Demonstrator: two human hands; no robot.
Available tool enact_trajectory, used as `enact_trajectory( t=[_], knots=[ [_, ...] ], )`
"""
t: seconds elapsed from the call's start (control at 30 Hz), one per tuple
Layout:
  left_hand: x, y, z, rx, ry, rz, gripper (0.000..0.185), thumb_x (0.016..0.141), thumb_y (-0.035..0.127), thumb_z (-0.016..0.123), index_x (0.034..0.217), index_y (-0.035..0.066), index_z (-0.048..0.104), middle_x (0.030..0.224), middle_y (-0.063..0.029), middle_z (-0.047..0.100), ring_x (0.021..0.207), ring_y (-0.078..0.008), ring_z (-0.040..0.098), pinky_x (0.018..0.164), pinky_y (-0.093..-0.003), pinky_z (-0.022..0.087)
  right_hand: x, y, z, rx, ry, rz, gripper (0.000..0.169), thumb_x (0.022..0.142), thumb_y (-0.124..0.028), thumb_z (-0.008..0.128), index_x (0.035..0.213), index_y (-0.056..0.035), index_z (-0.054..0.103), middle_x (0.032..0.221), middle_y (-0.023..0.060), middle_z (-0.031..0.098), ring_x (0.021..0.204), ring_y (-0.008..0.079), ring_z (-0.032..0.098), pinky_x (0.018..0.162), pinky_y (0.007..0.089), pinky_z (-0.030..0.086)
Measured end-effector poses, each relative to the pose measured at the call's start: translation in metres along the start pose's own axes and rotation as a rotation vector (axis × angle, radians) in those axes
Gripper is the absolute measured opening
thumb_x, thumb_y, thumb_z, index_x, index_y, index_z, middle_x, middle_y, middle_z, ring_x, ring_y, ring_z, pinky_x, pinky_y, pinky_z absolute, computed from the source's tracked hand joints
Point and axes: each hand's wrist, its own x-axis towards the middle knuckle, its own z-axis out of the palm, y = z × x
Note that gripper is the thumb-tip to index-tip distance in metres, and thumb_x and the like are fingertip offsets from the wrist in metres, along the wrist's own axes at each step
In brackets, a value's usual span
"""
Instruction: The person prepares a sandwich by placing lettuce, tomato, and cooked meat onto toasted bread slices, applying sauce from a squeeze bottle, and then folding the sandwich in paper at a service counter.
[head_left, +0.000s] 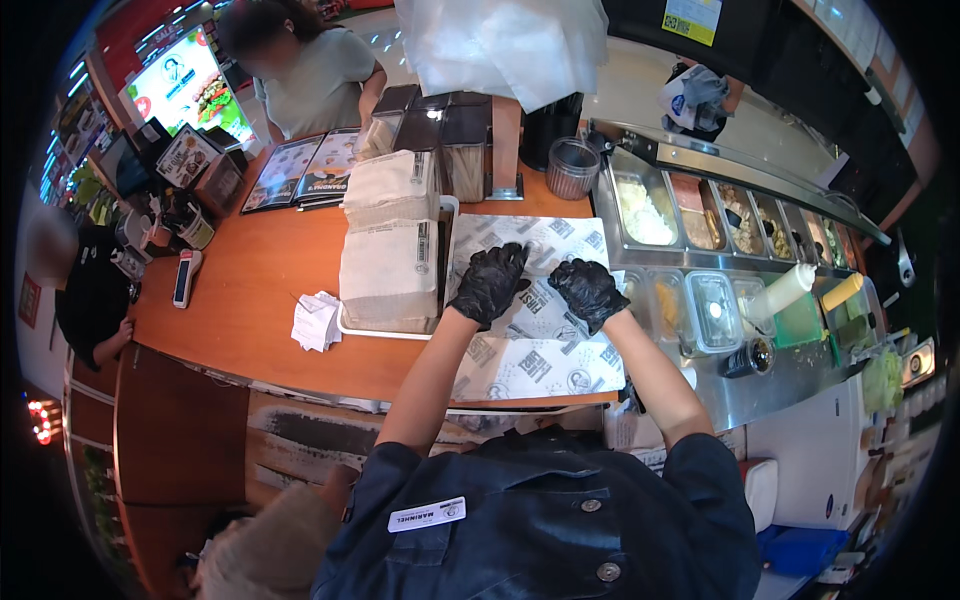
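Printed food wrapping paper (540, 367) lies on the wooden counter before me, with a fold or edge running across it under my hands. My left hand (491, 283), in a black glove, rests on the paper's left part, fingers pointing away from me. On the right part lies my right hand (589, 294), also gloved in black, its fingers curled at the paper. Whether either hand pinches the paper cannot be told. Just left of the paper, a white tray (382, 334) holds tall stacks of printed paper napkins or sleeves (390, 262).
Metal pans of chopped fillings (645, 206) line the right side, with lidded plastic containers (714, 311) and a white squeeze bottle (780, 292). Crumpled receipts (316, 321) and a card terminal (186, 279) lie left. One person stands across the counter, others at left and lower left.
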Motion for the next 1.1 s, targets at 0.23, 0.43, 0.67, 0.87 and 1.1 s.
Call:
enact_trajectory(
  t=[0.23, 0.43, 0.67, 0.87, 1.1],
  knots=[
    [-0.010, -0.006, 0.008, 0.010, 0.020, 0.140, 0.011, 0.072, 0.013, 0.053, 0.081, 0.011, 0.060, 0.084, -0.0066, 0.054, 0.083, -0.0247, 0.052, 0.078, -0.0389, 0.038, -0.005, 0.004, 0.001, 0.046, -0.058, 0.044, 0.023, 0.063, -0.009, 0.056, 0.085, -0.0107, 0.053, 0.083, 0.0075, 0.055, 0.082, 0.0274, 0.054, 0.065, 0.0397, 0.044],
    [-0.012, 0.007, 0.024, -0.021, 0.243, 0.003, 0.011, 0.071, 0.008, 0.052, 0.080, 0.009, 0.059, 0.079, -0.0092, 0.053, 0.077, -0.0275, 0.052, 0.069, -0.0405, 0.040, -0.003, 0.002, -0.014, 0.010, -0.042, 0.082, 0.019, 0.066, -0.006, 0.051, 0.084, -0.0059, 0.058, 0.082, 0.0126, 0.057, 0.081, 0.0287, 0.055, 0.068, 0.0399, 0.043],
    [-0.021, 0.007, 0.050, -0.127, 0.416, -0.017, 0.016, 0.072, 0.007, 0.046, 0.085, 0.004, 0.055, 0.082, -0.0167, 0.053, 0.081, -0.0333, 0.050, 0.077, -0.0430, 0.040, -0.031, 0.019, 0.047, -0.024, 0.308, 0.283, 0.013, 0.070, -0.009, 0.044, 0.072, -0.0040, 0.057, 0.075, 0.0172, 0.057, 0.076, 0.0338, 0.055, 0.070, 0.0424, 0.043],
    [-0.023, 0.009, 0.028, 0.100, 0.267, 0.050, 0.014, 0.074, 0.016, 0.049, 0.080, 0.003, 0.052, 0.075, -0.0112, 0.048, 0.071, -0.0256, 0.050, 0.060, -0.0369, 0.040, -0.028, 0.011, 0.022, -0.068, 0.200, 0.267, 0.016, 0.065, -0.006, 0.050, 0.080, -0.0032, 0.056, 0.073, 0.0153, 0.053, 0.073, 0.0342, 0.053, 0.066, 0.0424, 0.042],
    [-0.027, -0.002, 0.017, 0.037, 0.082, 0.098, 0.021, 0.076, 0.022, 0.051, 0.086, 0.004, 0.053, 0.071, -0.0090, 0.049, 0.065, -0.0232, 0.053, 0.043, -0.0329, 0.040, -0.028, 0.029, 0.005, 0.258, -0.054, 0.288, 0.031, 0.079, -0.007, 0.046, 0.110, -0.0089, 0.048, 0.095, 0.0147, 0.059, 0.085, 0.0367, 0.057, 0.071, 0.0437, 0.045]
  ],
)
